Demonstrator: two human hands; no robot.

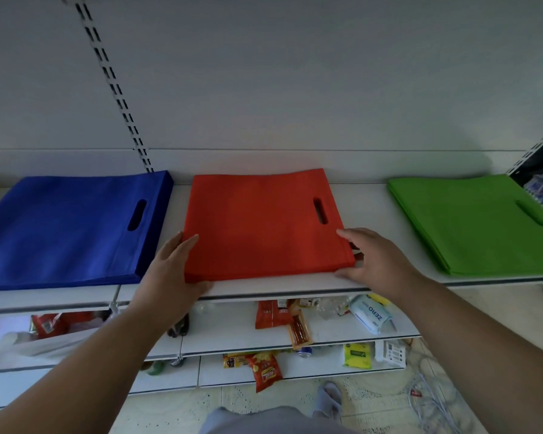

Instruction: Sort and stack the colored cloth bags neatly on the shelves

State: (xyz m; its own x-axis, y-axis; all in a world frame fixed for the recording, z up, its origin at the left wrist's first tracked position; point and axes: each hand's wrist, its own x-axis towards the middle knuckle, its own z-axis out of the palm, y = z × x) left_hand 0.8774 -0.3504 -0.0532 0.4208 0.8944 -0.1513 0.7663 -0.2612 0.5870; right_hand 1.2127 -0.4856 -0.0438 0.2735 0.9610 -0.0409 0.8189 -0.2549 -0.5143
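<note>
Pressing in from both sides, my hands square up the red stack of cloth bags (264, 223) on the top shelf (373, 198). My left hand (176, 270) lies with straight fingers flat against the stack's left edge near its front corner, thumb laid along the front of the pile. My right hand (370, 261) has its fingers spread at the front right corner: the forefinger rests on top of the red cloth, the thumb touches the lower front edge, and the other fingers reach round the side, where I cannot tell how far they curl. Neither hand lifts anything; the stack sits flat on the shelf, its handle slot (320, 210) toward the right.

Just to the left lies the blue stack (66, 230), near the red one but apart from it, with its own handle slot on its right side. Well off to the right lies the green stack (474, 223), angled a little, close to the shelf's front lip. A slotted upright rail (113, 86) runs up the white back wall behind the blue pile.

Below, the lower shelves (232, 327) carry loose snack packets (265, 372), a pale blue pack of wipes (370, 313) and a yellow-green packet (357, 355). A grey slipper (328, 399) shows on the speckled floor.
</note>
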